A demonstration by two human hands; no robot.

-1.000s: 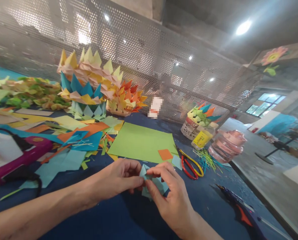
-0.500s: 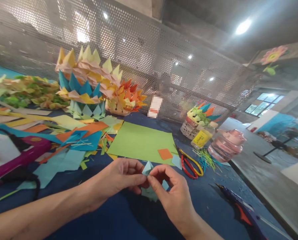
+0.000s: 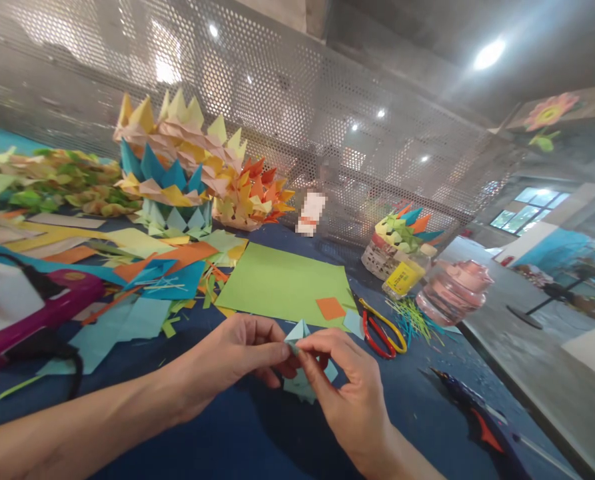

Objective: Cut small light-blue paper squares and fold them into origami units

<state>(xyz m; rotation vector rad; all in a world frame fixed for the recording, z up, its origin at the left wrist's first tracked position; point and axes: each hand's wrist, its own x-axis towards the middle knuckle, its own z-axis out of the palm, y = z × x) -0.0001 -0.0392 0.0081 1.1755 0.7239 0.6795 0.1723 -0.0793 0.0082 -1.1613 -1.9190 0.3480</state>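
Between my two hands is a small light blue folded paper [image 3: 298,329], its pointed tip upward. My left hand [image 3: 257,351] pinches its left side between thumb and fingers. From the right, my right hand [image 3: 344,373] grips the same paper with thumb and index finger. More light blue folded pieces [image 3: 302,387] lie just below on the dark blue table [image 3: 217,440], partly hidden by my fingers. Beyond my hands are a green sheet [image 3: 282,280], an orange square [image 3: 330,309] and a light blue square [image 3: 354,323].
Red and yellow scissors [image 3: 382,330], a blue glue gun [image 3: 482,413], a pink bottle [image 3: 454,293] and a yellow-labelled bottle [image 3: 407,272] are at right. Paper strips, a purple tool [image 3: 42,313] with a cable and folded-paper crowns [image 3: 177,173] stand at left.
My fingertips have shifted slightly on the small paper, and its upright tip looks wider. The view has moved a little.
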